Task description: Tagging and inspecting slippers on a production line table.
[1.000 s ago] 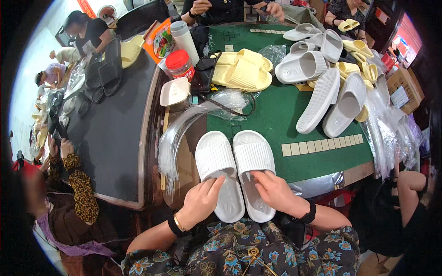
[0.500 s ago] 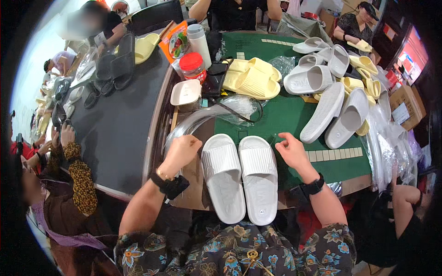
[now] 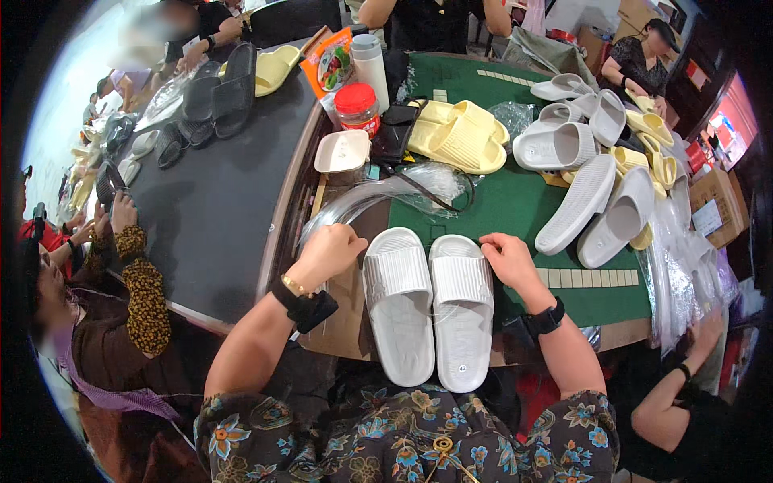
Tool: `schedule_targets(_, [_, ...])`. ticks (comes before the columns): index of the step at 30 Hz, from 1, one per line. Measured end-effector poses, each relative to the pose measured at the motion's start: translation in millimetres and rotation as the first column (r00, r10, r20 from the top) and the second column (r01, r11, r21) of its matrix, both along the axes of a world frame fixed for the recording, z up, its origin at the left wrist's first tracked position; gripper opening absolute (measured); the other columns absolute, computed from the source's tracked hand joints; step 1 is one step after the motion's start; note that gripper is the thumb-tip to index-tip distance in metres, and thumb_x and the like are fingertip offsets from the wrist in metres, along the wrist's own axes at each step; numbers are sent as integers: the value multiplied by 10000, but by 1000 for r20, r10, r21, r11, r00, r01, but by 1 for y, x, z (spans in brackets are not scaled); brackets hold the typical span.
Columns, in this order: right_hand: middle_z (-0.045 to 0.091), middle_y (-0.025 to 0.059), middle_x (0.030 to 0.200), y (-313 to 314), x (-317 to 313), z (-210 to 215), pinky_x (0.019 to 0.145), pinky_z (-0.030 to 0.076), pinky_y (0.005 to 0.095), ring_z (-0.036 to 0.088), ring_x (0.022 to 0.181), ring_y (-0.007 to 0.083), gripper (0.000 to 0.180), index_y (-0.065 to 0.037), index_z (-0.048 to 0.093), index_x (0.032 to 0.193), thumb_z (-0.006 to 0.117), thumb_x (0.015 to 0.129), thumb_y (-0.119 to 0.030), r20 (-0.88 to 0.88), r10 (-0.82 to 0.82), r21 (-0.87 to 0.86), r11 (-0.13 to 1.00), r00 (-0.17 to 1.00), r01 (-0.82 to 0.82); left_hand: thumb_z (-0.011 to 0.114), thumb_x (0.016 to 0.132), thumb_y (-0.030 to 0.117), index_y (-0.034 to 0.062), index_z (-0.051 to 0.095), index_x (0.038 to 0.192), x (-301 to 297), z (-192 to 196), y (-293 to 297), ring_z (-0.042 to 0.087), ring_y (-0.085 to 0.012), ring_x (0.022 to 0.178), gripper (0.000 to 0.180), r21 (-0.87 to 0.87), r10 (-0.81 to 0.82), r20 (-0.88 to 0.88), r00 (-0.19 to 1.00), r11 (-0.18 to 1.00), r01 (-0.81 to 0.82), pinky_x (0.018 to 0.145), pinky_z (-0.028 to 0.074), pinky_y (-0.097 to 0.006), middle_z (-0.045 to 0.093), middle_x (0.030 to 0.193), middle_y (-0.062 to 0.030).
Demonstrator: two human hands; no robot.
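Note:
A pair of pale grey slide slippers point(image 3: 400, 314) stands upright side by side before me, toes away, overlapping the table's near edge. Their ribbed straps shine, and a faint clear line crosses below them; whether thin film covers them I cannot tell. My left hand point(image 3: 332, 251) is closed by the left slipper's toe, fingertips pinched together. At the right slipper's outer toe edge, my right hand point(image 3: 510, 259) is also closed, its thumb and forefinger tips against or just beside the edge. What either hand pinches is too thin to see. Clear plastic bags point(image 3: 362, 193) lie beyond my left hand.
Yellow slippers point(image 3: 463, 141) lie ahead, grey slippers point(image 3: 576, 205) to the right. A red-lidded jar point(image 3: 357, 105), white bottle point(image 3: 369, 68) and plastic tub point(image 3: 342, 151) stand left of centre. More plastic bags point(image 3: 668, 282) hang at right. Co-workers sit around; a dark table point(image 3: 217, 217) adjoins.
My right hand has come inward to the right slipper's edge, its fingers drawing together. The left hand stays closed near the left slipper. The straps look shinier, and the view has shifted slightly.

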State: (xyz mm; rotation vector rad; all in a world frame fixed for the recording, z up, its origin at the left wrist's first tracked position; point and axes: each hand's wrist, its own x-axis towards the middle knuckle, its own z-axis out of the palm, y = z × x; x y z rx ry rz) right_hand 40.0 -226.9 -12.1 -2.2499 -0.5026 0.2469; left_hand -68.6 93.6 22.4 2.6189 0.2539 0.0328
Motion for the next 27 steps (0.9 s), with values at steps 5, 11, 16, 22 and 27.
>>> schedule_targets(5, [695, 192, 929, 1, 1, 7, 763, 526, 370, 681, 855, 314, 271, 10, 684, 1004, 584, 851, -190, -16, -26, -6, 1000, 1000, 26, 662, 777, 361, -10, 717, 766, 18, 2, -7, 667, -387, 751, 376, -22, -7, -193, 981, 1000, 3, 739, 533, -437, 664, 750, -239])
schedule_targets(11, [683, 184, 976, -4, -2, -10, 831, 519, 426, 655, 922, 351, 251, -51, 708, 977, 568, 835, -203, 70, -45, 16, 999, 997, 44, 634, 674, 226, -25, 684, 671, 41, -25, 1, 666, -377, 715, 256, 55, -148, -331, 932, 983, 176, 676, 538, -451, 656, 708, -227])
schedule_targets(16, [692, 169, 951, 2, -2, -20, 799, 515, 423, 653, 898, 349, 265, -47, 706, 979, 563, 827, -210, 86, -32, -11, 999, 996, 33, 669, 674, 255, 28, 697, 611, 39, -29, 9, 662, -297, 574, 237, 0, -123, -420, 899, 991, 136, 649, 551, -392, 656, 576, -117])
schedule_targets(22, [684, 156, 883, 11, -1, 2, 739, 516, 394, 659, 831, 326, 184, -17, 680, 908, 546, 853, -129, 204, -97, 285, 958, 974, 36, 640, 755, 215, -13, 695, 738, 32, -15, -16, 675, -333, 681, 235, 15, -89, 99, 991, 996, 88, 638, 524, -404, 662, 688, -192])
schedule_targets(27, [688, 129, 824, 32, 1, 3, 693, 511, 315, 669, 746, 211, 218, -5, 613, 1056, 572, 861, -94, -31, -66, 545, 835, 997, 72, 543, 943, 116, -47, 571, 905, 62, -27, -52, 648, -157, 701, 169, -690, 131, 186, 974, 723, 35, 637, 506, -266, 681, 794, -134])
